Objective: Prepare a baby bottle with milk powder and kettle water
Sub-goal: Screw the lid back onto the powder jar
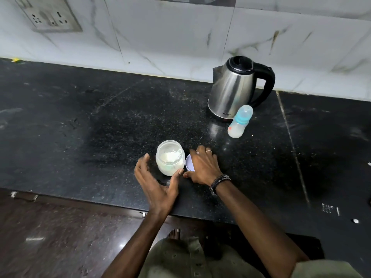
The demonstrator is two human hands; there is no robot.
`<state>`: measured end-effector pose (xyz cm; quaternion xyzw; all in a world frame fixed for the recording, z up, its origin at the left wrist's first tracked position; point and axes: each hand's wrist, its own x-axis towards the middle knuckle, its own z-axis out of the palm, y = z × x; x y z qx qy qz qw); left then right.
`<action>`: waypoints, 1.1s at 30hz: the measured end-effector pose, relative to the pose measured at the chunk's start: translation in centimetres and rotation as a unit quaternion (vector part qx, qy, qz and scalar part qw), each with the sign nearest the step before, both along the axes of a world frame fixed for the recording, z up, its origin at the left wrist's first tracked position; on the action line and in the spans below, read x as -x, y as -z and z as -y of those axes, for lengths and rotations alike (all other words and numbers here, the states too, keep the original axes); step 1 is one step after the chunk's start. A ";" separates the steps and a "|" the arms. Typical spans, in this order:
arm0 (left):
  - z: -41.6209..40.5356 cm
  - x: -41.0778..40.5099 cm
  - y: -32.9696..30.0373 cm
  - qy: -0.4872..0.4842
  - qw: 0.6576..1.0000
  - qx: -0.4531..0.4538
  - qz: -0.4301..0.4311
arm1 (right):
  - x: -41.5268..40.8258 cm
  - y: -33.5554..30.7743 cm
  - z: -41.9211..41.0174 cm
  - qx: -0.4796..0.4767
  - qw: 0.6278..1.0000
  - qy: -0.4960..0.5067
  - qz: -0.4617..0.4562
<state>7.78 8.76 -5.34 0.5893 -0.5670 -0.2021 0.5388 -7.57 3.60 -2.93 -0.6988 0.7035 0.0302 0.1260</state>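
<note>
One jar (pixel 170 157) of white milk powder, lid off, upright near the front edge of the black counter (pixel 100 121), with one clear scoop (pixel 177 153) lying inside on the powder. One round lid (pixel 189 163) flat on the counter just right of the jar, mostly covered. Right hand (pixel 202 167) laid palm-down over that lid, fingers spread and fairly straight, thumb tip down at the counter; whether actually gripping the lid, cannot tell. One ring on one finger, dark bands on that wrist. Left hand (pixel 158 179) cupped wide beside the jar, thumb tip touching its lower right side, fingers spread apart and clear of the glass on the left. One baby bottle (pixel 240 122) with blue collar, capped, upright further back, just in front of one steel kettle (pixel 233 89) with black handle. One wall socket plate (pixel 50 14) at top left.
</note>
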 end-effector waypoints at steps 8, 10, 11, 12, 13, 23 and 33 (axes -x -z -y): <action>2.7 -1.4 0.8 0.130 0.974 -0.173 -0.066 | 2.4 -3.9 0.2 0.041 0.971 0.079 0.220; 3.0 -1.3 0.7 0.144 0.972 -0.179 -0.059 | 2.5 -5.2 -0.1 0.108 0.949 0.092 0.282; 3.1 -1.2 0.6 0.146 0.971 -0.179 -0.055 | 2.4 -5.8 -0.3 0.145 0.934 0.102 0.310; 3.1 -1.1 0.5 0.146 0.971 -0.181 -0.050 | 2.2 -6.3 -0.5 0.182 0.920 0.110 0.330; 3.2 -1.0 0.5 0.143 0.972 -0.183 -0.044 | 1.9 -6.7 -0.6 0.217 0.909 0.112 0.339; 2.5 0.2 -2.6 0.175 0.971 -0.156 -0.049 | 0.9 -8.5 -2.6 0.224 0.918 -0.017 0.327; 1.6 1.8 -4.0 0.231 0.961 -0.143 -0.044 | 1.9 -13.6 -3.2 0.029 0.982 -0.167 0.083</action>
